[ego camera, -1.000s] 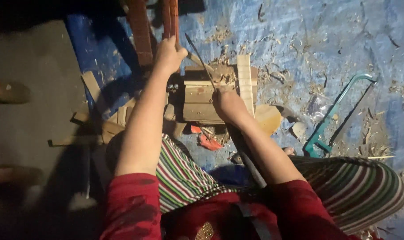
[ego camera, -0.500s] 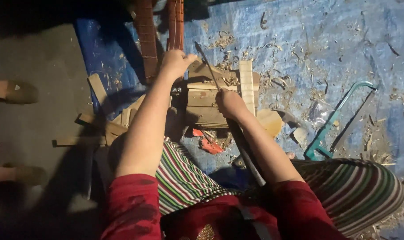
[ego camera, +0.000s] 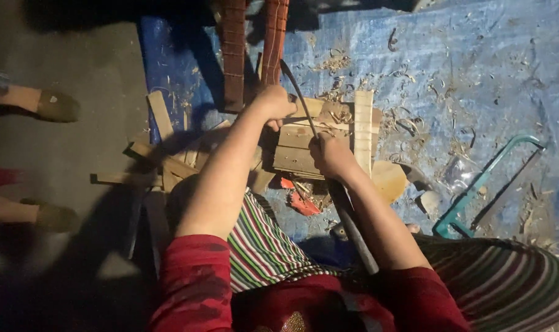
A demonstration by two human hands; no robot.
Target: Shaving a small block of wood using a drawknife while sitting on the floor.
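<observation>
Both hands sit slightly lower and nearer than half a second ago: the right hand point(ego camera: 330, 155) is closed on a thin curved blade point(ego camera: 299, 98) over a wooden block point(ego camera: 301, 150), and the left hand point(ego camera: 274, 103) grips the blade's far end. Red scraps point(ego camera: 301, 200) lie below the right hand, wood offcuts point(ego camera: 159, 163) left of the hands. Farther right, a teal hacksaw point(ego camera: 476, 184) rests on the shaving-strewn blue tarp point(ego camera: 476, 74).
</observation>
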